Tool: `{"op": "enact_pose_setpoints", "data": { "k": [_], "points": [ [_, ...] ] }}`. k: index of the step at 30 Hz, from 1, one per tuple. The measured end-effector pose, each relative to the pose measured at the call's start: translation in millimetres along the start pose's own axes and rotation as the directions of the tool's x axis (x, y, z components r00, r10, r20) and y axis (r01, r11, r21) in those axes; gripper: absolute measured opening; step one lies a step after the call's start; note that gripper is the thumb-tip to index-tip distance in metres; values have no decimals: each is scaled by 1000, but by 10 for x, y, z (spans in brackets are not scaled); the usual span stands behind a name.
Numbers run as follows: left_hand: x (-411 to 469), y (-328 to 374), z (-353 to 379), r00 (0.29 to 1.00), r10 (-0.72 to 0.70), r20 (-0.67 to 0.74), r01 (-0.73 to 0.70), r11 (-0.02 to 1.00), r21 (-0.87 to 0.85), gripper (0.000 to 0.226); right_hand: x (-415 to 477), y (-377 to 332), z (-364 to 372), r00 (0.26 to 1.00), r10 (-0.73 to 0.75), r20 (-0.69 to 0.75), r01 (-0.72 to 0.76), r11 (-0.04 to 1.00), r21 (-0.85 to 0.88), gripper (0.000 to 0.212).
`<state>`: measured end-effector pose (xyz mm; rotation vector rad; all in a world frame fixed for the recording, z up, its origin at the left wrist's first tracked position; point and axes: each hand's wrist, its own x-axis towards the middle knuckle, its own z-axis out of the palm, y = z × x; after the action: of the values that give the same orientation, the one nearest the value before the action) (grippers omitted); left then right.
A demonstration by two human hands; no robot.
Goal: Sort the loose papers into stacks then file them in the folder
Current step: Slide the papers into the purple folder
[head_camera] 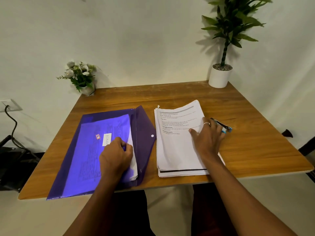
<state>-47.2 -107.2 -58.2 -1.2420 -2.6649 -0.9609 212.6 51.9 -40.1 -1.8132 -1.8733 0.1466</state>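
Note:
A translucent purple folder (81,150) lies on the left of the wooden table (170,94), its flap (144,133) open to the right. Printed papers (133,150) sit inside it, their right edges sticking out of the mouth. My left hand (115,157) pinches the folder's front sheet at that mouth, fingers curled over the paper edges. To the right lies a thick stack of printed papers (175,145). My right hand (208,138) rests flat on this stack, fingers spread, a ring on one finger.
A blue and black stapler (221,126) lies just right of the stack, beside my right fingers. A white pot with a tall green plant (219,77) stands at the back right corner. A small flower vase (85,82) stands at the back left. A wall socket and cable (10,108) are at the left.

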Motion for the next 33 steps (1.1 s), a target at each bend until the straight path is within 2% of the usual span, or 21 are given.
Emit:
{"op": "enact_pose_setpoints", "data": {
  "k": [4, 7, 9, 10, 12, 14, 18, 20, 22, 24, 26, 28, 30, 33],
  "points": [
    [6, -6, 13, 1000, 3, 6, -3, 1000, 12, 24, -15, -1, 19, 997, -73, 1, 73, 997, 19, 66],
    [0, -3, 14, 1000, 13, -1, -13, 1000, 11, 26, -47, -25, -17, 995, -88, -55, 95, 987, 127, 78],
    [-2, -2, 4, 1000, 18, -4, -18, 1000, 16, 26, -72, -2, -14, 992, -113, -58, 124, 960, 251, 68],
    [-7, -1, 1, 1000, 24, -2, -24, 1000, 19, 26, -65, 34, -14, 994, -106, -26, 108, 930, 351, 55],
    [-21, 5, -9, 1000, 29, -6, -29, 999, 19, 25, -7, 90, -43, 989, -63, 131, -19, 837, 547, 31],
    [-24, 4, -15, 999, 32, -13, -31, 999, 18, 25, 62, 131, -111, 963, -70, 262, -124, 746, 655, 20],
    [-5, -8, 13, 999, 36, -10, -36, 999, 15, 24, 125, 158, -289, 926, -124, 356, -204, 628, 751, 11],
    [9, -18, 16, 1000, 28, -2, -28, 1000, 4, 23, 98, 82, -325, 886, -169, 431, -228, 651, 724, 12],
    [13, -20, 24, 1000, 28, 5, -28, 1000, 5, 23, 32, -64, -313, 810, -208, 548, -235, 742, 628, 24],
    [2, -16, 21, 999, 38, 11, -38, 999, 4, 23, -31, -247, -260, 759, -205, 618, -172, 852, 494, 39],
    [-7, -5, 8, 999, 36, 10, -36, 999, -7, 25, -46, -416, -207, 773, -168, 612, -24, 956, 293, 64],
    [-1, -8, 1, 999, 29, 14, -29, 1000, -2, 26, -23, -534, -168, 811, -132, 571, 48, 986, 159, 83],
    [-2, -13, 1, 1000, 20, 23, -21, 1000, 9, 27, 33, -591, -134, 821, -145, 552, 50, 982, 183, 87],
    [4, -24, -13, 997, 6, 74, -8, 1000, 19, 28, 133, -632, -118, 789, -98, 607, 7, 989, 150, 99]
  ]
}}
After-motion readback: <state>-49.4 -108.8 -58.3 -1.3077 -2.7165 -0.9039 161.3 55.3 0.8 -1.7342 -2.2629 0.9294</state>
